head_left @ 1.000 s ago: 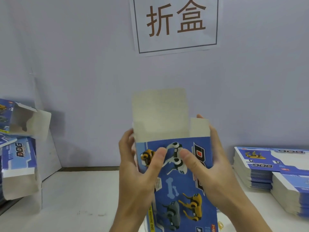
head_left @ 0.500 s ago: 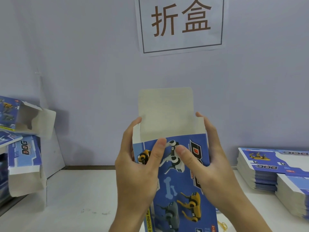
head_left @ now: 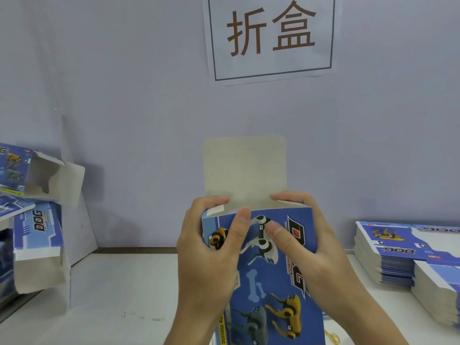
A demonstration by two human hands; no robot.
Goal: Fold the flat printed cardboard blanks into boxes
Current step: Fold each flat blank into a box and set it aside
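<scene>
Box (head_left: 278, 270) sits upright at centre frame, held off the white table (head_left: 119, 295), body opened into a tube, printed blue face toward the camera. Left hand (head_left: 209, 255) wraps the left edge, thumb on the front panel, fingertips curling over the top left corner onto the small dust flap (head_left: 216, 209). Right hand (head_left: 308, 252) mirrors it on the right edge, thumb on the print, index finger hooked over the top rim. Both are closed on the carton, not spread. Tall lid flap (head_left: 245, 168) stands straight up, grey inside showing, not yet folded. Step in hand looks like tucking the side flaps before closing the lid. To do it well: the person should push both dust flaps fully in and level with the rim, keep thumbs bracing the front panel so the tube stays square, then crease the lid at its score line and slide its tuck tab behind the front panel. Risk: a skewed tube makes the tab jam or crumple. Stack of flat blanks (head_left: 398, 252) waits at right; finished boxes (head_left: 37, 212) pile up at left.
</scene>
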